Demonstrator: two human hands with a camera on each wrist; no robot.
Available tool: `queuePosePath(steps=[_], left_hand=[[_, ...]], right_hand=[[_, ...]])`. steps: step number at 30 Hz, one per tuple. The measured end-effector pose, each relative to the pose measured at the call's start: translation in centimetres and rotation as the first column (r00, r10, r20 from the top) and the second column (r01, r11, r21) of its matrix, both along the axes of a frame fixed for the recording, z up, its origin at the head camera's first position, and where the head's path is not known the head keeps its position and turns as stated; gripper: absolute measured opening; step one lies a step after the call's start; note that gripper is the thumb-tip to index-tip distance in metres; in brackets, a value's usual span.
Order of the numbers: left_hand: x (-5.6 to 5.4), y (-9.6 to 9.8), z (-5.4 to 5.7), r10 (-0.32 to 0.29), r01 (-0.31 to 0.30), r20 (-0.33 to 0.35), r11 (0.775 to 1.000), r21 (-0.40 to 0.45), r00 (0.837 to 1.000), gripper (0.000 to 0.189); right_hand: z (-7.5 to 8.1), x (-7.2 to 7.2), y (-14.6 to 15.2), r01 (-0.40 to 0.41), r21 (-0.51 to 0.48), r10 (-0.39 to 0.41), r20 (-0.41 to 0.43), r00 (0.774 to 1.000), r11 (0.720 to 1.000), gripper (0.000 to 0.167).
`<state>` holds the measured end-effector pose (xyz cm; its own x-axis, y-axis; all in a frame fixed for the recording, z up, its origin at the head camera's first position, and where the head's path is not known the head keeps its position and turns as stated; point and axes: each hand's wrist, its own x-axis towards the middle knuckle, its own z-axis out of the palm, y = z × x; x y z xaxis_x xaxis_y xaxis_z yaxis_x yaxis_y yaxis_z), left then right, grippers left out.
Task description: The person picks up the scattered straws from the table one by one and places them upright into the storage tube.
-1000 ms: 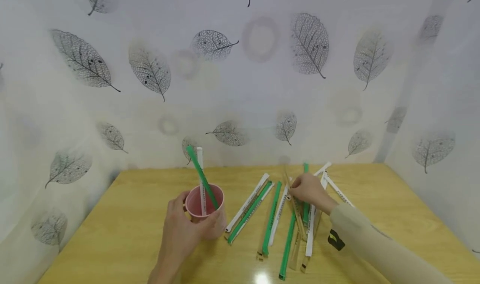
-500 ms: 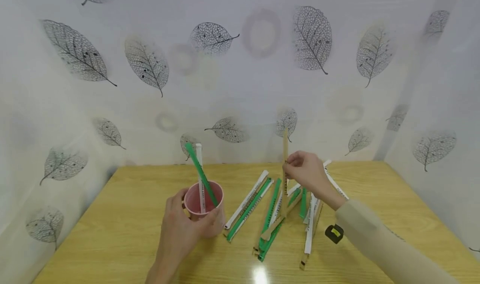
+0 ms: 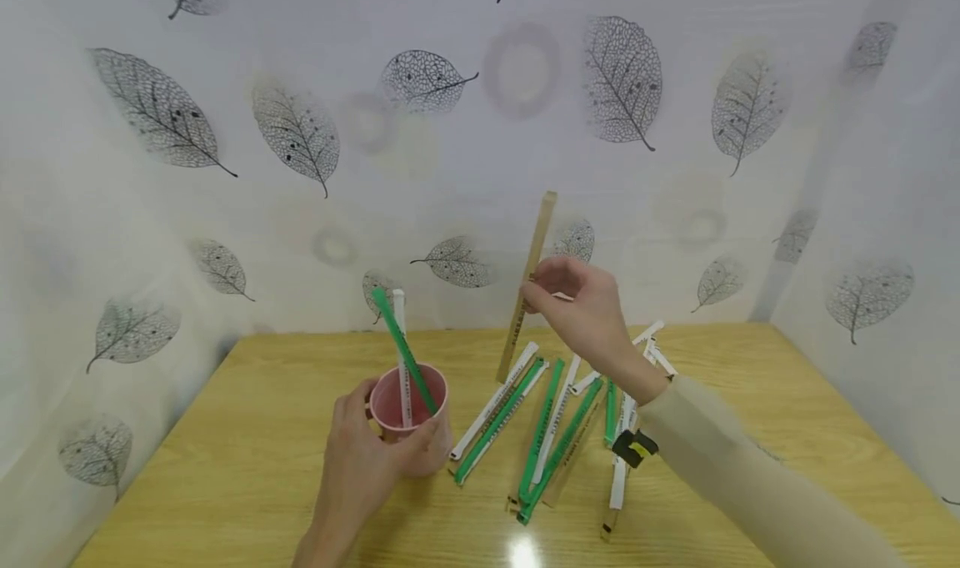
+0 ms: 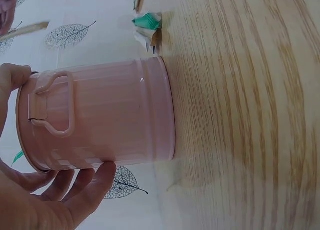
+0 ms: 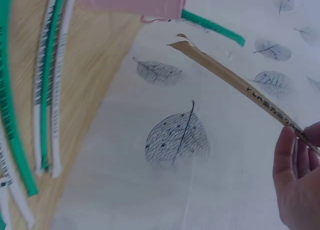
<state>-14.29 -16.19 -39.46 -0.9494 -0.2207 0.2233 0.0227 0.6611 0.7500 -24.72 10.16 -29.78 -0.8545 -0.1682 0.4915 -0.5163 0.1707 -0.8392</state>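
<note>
A pink cup (image 3: pixel 435 447) with a small wire-like handle, seen side-on as a pink cup (image 4: pixel 112 110) in the left wrist view, stands on the table. My left hand (image 3: pixel 362 459) grips it near the rim, thumb on one side and fingers on the other. Inside lean a green paper-wrapped straw (image 3: pixel 401 343) and a white paper-wrapped straw (image 3: pixel 406 397). Between thumb and fingertips, my right hand (image 3: pixel 588 305) pinches a brown paper-wrapped straw (image 3: pixel 538 238) above the table, tilted. The right wrist view shows the loose paper end of this brown straw (image 5: pixel 225 73).
Right of the cup lies a small row of wrapped straws (image 3: pixel 495 418). Farther right, several green, white and brown straws (image 3: pixel 555 434) overlap below my right hand. A curtain (image 3: pixel 480 159) printed with leaves hangs behind the wooden table (image 3: pixel 247 451).
My right hand has lifted the brown straw out of the pile and carried it up and left. Some pile straws have shifted. The left hand stays on the cup.
</note>
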Motion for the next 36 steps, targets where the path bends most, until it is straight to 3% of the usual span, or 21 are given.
queuePosePath(steps=[4,11,18,28,36], left_hand=[[-0.1,0.0,-0.1,0.001,-0.001,-0.003,1.0,0.003,1.0,0.096],[-0.3,-0.1,-0.1,0.01,-0.01,-0.009,1.0,-0.011,1.0,0.098],[-0.3,-0.2,-0.1,0.002,-0.002,-0.008,1.0,-0.001,1.0,0.098],[-0.2,-0.3,-0.2,-0.005,0.005,-0.016,1.0,-0.002,1.0,0.095],[-0.2,-0.4,-0.5,-0.018,0.018,-0.046,1.0,-0.005,0.999,0.092]], right_hand=[[0.6,0.2,-2.2,-0.089,-0.087,0.082,-0.08,0.993,0.992,0.016],[0.2,0.4,-5.7,-0.212,-0.099,0.192,-0.181,0.965,0.972,0.014],[-2.1,0.3,-7.1,-0.218,0.01,0.214,-0.215,0.953,0.976,0.013],[-5.0,0.3,-7.8,-0.275,0.186,0.321,-0.302,0.898,0.943,0.011],[-6.5,0.2,-8.0,-0.29,0.315,0.371,-0.24,0.897,0.904,0.011]])
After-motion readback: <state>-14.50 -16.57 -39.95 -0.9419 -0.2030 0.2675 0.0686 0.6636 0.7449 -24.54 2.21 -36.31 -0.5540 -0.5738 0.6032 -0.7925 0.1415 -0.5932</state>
